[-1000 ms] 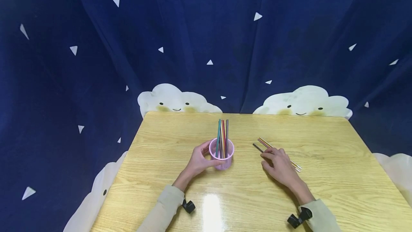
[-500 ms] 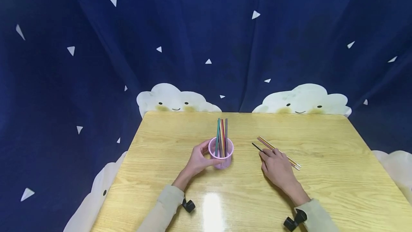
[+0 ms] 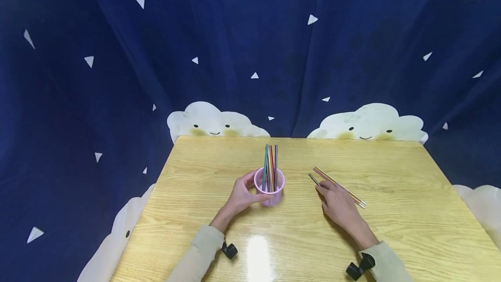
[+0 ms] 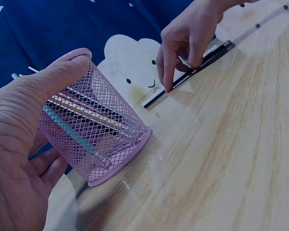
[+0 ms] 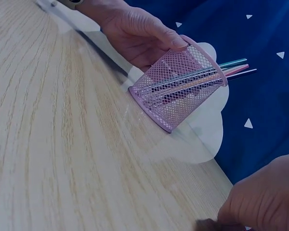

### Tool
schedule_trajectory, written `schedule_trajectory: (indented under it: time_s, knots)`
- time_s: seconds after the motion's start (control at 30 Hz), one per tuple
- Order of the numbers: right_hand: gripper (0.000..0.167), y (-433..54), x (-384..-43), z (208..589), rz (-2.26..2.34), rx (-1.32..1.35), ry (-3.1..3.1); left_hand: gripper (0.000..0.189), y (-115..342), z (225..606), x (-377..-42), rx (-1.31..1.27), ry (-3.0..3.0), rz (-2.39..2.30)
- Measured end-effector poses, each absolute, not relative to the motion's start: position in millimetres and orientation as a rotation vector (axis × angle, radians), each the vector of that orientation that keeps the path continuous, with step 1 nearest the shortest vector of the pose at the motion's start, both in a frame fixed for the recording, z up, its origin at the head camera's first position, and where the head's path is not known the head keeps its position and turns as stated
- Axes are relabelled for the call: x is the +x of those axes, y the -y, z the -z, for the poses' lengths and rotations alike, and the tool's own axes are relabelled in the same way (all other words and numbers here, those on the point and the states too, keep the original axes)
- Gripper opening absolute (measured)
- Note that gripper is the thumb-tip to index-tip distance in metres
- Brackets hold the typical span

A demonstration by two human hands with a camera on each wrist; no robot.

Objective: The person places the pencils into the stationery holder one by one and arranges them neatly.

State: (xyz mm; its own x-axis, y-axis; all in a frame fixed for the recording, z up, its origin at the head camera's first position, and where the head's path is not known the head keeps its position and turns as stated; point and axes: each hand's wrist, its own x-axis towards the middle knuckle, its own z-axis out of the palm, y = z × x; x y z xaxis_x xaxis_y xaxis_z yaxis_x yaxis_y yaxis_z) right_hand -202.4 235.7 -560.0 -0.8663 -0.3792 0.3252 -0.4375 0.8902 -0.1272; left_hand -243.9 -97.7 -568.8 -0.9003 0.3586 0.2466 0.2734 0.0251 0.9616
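Observation:
My left hand (image 3: 242, 195) holds a pink mesh pen cup (image 4: 94, 139) upright on the table, with the thumb across its front and the fingers behind. Several thin pencil-like sticks (image 3: 271, 164), among them teal, red, yellow and dark ones, lean in the cup and rise above its rim. To the right, my right hand (image 3: 339, 206) pinches a slim black pencil-like stick (image 4: 156, 98) low at the tabletop, as the left wrist view shows. The hand hides much of that stick in the head view. In the right wrist view the right fingertips are mostly cut off.
Beside the right hand, yellow and purplish sticks (image 3: 325, 175) lie slantwise on the wooden table (image 3: 297, 238). A dark blue curtain (image 3: 250, 47) with white triangles and smiling clouds hangs behind the table's far edge. Black wrist cameras (image 3: 229, 251) sit on both wrists.
My right hand has shifted slightly from above the sticks toward the near left, its fingers closing on the black stick, whose end has moved a little. The left hand and cup have stayed put.

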Motion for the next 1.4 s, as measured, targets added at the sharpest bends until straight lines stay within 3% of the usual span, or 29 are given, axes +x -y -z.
schedule_trajectory:
  time_s: [0.73,1.17,1.4]
  knots:
    - [0.049,-236.2,-210.2,551.9,-0.529,0.598,2.865,0.085,99.0,566.7,-240.5,0.659,-2.211,-2.01]
    - [0.061,-233.9,-215.9,544.2,-1.086,0.623,2.532,0.083,98.5,566.8,-241.7,0.644,-2.182,-2.036]
    - [0.061,-228.7,-218.5,536.7,-1.045,0.637,2.412,0.083,97.8,567.0,-243.0,0.646,-2.18,-2.037]
